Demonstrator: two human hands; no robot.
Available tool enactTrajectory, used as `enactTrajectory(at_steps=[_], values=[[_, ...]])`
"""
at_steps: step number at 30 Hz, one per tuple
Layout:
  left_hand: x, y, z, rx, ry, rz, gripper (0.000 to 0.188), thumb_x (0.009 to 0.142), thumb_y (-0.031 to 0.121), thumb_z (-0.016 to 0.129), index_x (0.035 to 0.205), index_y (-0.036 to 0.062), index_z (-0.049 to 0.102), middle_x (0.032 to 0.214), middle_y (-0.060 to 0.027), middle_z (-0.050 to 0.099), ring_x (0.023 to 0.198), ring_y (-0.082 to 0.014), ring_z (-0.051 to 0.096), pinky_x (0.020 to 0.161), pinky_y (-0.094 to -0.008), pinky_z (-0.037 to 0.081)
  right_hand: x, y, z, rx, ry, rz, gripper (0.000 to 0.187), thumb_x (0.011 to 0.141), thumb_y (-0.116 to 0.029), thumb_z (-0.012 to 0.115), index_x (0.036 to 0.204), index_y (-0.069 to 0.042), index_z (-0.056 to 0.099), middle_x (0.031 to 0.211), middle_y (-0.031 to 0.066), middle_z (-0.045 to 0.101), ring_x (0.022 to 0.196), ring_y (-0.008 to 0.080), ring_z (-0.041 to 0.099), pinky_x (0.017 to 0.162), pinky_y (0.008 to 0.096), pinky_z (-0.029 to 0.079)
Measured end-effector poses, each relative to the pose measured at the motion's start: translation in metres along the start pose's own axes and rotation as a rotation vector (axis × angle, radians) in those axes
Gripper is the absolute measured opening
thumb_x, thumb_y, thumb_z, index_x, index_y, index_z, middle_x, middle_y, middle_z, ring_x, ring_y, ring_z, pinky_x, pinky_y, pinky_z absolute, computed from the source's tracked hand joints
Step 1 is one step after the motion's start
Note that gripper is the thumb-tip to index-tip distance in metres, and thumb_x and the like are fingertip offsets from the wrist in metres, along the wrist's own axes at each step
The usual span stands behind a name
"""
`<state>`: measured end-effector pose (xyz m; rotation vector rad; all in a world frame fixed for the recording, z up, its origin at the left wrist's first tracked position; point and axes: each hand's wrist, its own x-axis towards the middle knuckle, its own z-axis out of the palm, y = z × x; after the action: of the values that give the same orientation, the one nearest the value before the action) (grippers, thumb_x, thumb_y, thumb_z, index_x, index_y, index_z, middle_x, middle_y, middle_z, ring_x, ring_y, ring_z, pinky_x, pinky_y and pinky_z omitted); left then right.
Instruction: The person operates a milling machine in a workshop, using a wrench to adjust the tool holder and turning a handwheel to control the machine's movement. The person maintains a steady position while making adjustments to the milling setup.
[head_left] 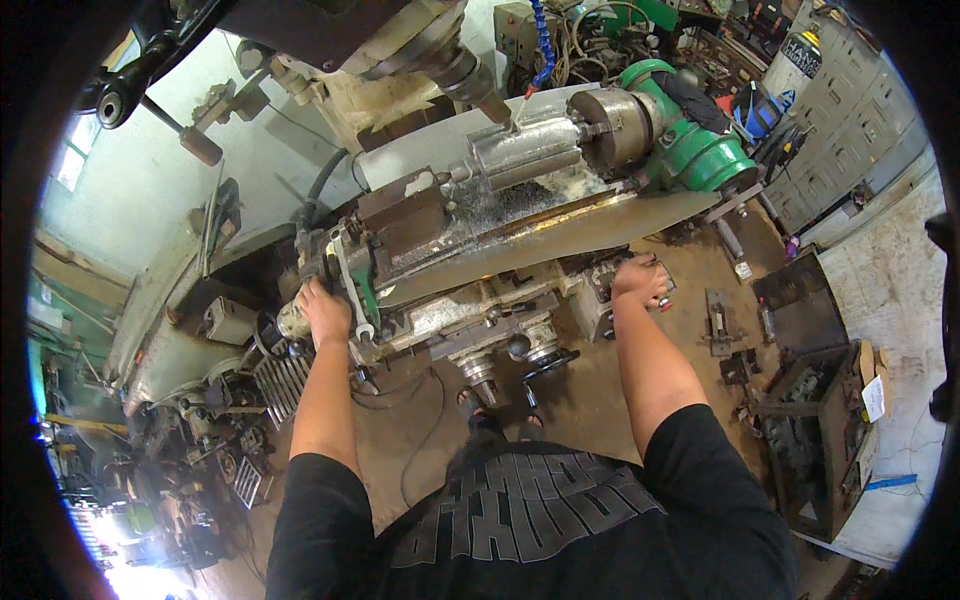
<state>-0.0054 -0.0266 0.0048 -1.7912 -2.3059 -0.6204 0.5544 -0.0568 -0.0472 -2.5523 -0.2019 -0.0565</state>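
My left hand (322, 312) is at the left end of a milling machine's table (430, 262), fingers curled over the end fitting beside a round metal collar (292, 322). Just right of it, an open-end wrench (352, 285) lies next to a green-handled tool (366, 290). My right hand (640, 280) is closed on a lever at the gearbox (596, 292) on the table's front right; most of the lever is hidden. Behind, a metal workpiece (528, 150) is held between a tailstock (402, 210) and a chuck (614, 128). The cutter spindle (470, 80) points down at it.
A blue coolant hose (542, 48) hangs over the workpiece, and metal chips lie below. The green dividing head (700, 150) stands at right. A crank handle (550, 363) juts toward me. Grey drawers (840, 120) and an open box of parts (815, 430) are at right.
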Motion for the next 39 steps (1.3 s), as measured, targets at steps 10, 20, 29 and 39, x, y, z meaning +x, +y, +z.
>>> enactTrajectory(at_steps=[10,20,29,39], values=[[0.001,-0.002,-0.002,0.024,0.031,-0.011,0.049,0.082,0.007,0.058,0.13,0.0008,0.055,0.129,-0.0219,0.057,0.127,-0.0412,0.05,0.108,-0.0522,0.04,0.012,0.01,0.026,-0.09,0.068,0.009,0.055,0.099,-0.052,0.041,0.121,-0.008,0.066,0.125,0.0147,0.064,0.122,0.0368,0.055,0.098,0.0588,0.042],[-0.002,0.003,-0.012,0.007,0.007,-0.057,0.05,0.084,0.01,0.06,0.132,0.002,0.053,0.14,-0.0157,0.052,0.136,-0.0366,0.042,0.113,-0.0522,0.034,0.003,0.001,0.005,0.007,0.021,0.059,0.059,0.098,-0.051,0.042,0.12,-0.002,0.067,0.127,0.0183,0.065,0.125,0.0378,0.056,0.099,0.0609,0.041],[-0.004,0.003,-0.008,0.02,0.046,-0.017,0.048,0.084,0.011,0.06,0.13,-0.0006,0.054,0.138,-0.0194,0.052,0.133,-0.039,0.044,0.111,-0.0523,0.036,0.002,0.001,-0.001,0.028,-0.002,0.05,0.058,0.098,-0.048,0.041,0.12,-0.001,0.067,0.13,0.0184,0.062,0.127,0.0372,0.053,0.1,0.0603,0.04],[-0.003,0.003,-0.011,-0.01,0.013,-0.033,0.054,0.083,0.017,0.064,0.133,0.0004,0.052,0.138,-0.0181,0.051,0.136,-0.0388,0.041,0.113,-0.0532,0.034,0.002,0.003,0.006,0.022,0.028,0.026,0.06,0.099,-0.051,0.041,0.12,-0.001,0.067,0.13,0.0188,0.063,0.126,0.0389,0.054,0.099,0.0606,0.04]])
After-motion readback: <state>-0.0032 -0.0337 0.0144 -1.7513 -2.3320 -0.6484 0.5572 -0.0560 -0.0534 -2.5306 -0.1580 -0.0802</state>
